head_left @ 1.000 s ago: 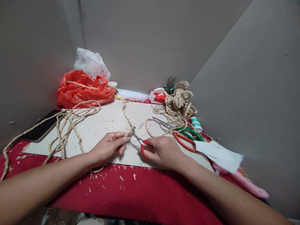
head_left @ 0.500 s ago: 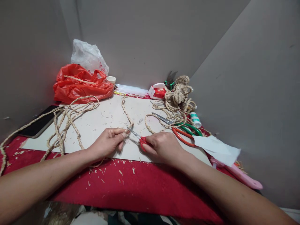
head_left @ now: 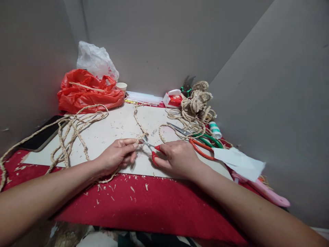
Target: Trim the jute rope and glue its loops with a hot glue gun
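Note:
Near the middle of the white board [head_left: 123, 118], my left hand [head_left: 118, 155] pinches a braided straw rope [head_left: 139, 124] between thumb and fingertips. From the pinch the rope runs up and away over the board. My right hand [head_left: 180, 158] has its fingers in the red handles of small scissors [head_left: 149, 145]. The handles are spread and the blades point left, at the rope beside my left fingertips. Whether the blades touch the rope is too small to tell. More rope [head_left: 77, 132] lies in loose loops at the left.
Large scissors [head_left: 200, 142] with green and orange handles lie right, by rope bundles [head_left: 196, 103], a white paper [head_left: 240, 163] and a pink tool [head_left: 269, 193]. A red plastic bag [head_left: 87, 96], a paper cup [head_left: 121, 86] and a phone [head_left: 41, 133] are at the left and back.
The small scissors' red handles have spread apart and their blades have opened at the rope. My left fingers have shifted slightly left and up, still pinching the rope.

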`<action>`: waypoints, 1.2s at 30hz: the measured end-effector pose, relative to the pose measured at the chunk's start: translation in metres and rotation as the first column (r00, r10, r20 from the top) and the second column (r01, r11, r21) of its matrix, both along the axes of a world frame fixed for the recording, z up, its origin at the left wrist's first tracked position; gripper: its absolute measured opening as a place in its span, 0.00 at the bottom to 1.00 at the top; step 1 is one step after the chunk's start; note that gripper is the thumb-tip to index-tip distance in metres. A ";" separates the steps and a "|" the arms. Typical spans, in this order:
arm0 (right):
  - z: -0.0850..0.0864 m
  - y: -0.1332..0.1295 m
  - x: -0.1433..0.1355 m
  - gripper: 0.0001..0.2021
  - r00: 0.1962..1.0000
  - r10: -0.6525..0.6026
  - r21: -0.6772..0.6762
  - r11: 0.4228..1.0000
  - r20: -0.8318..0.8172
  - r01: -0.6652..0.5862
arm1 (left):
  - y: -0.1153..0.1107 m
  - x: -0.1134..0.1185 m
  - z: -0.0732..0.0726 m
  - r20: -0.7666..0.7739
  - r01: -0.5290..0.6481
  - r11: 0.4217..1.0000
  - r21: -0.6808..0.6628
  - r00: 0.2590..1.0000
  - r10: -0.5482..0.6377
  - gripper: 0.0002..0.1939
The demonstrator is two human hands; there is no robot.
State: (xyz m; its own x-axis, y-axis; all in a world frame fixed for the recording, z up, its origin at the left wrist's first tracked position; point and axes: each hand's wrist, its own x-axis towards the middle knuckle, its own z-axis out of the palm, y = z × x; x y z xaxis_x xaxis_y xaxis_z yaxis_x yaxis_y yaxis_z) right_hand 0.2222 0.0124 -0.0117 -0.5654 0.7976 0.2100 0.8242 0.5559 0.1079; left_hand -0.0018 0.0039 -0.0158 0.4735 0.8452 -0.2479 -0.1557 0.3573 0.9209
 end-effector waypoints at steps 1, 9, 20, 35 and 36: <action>-0.001 0.000 0.000 0.16 1.000 0.008 0.005 1.000 0.008 -0.008 | 0.000 0.000 0.000 0.006 0.000 1.000 -0.006 1.000 0.000 0.10; -0.008 0.005 0.006 0.18 0.991 -0.006 -0.089 0.996 -0.136 -0.006 | 0.002 -0.003 0.001 0.056 -0.025 0.997 -0.077 0.998 0.030 0.16; -0.012 0.002 0.008 0.19 0.944 0.023 -0.104 0.993 -0.329 -0.060 | 0.006 -0.002 -0.001 0.080 -0.085 0.996 0.012 0.993 0.084 0.08; -0.006 -0.002 0.003 0.14 0.994 0.086 0.049 0.995 -0.065 -0.083 | -0.004 0.002 0.002 -0.191 -0.180 0.968 0.172 0.958 0.212 0.08; -0.005 -0.002 0.002 0.14 0.995 0.078 0.031 0.997 -0.056 -0.076 | -0.005 0.003 0.002 -0.199 -0.183 0.964 0.195 0.955 0.221 0.07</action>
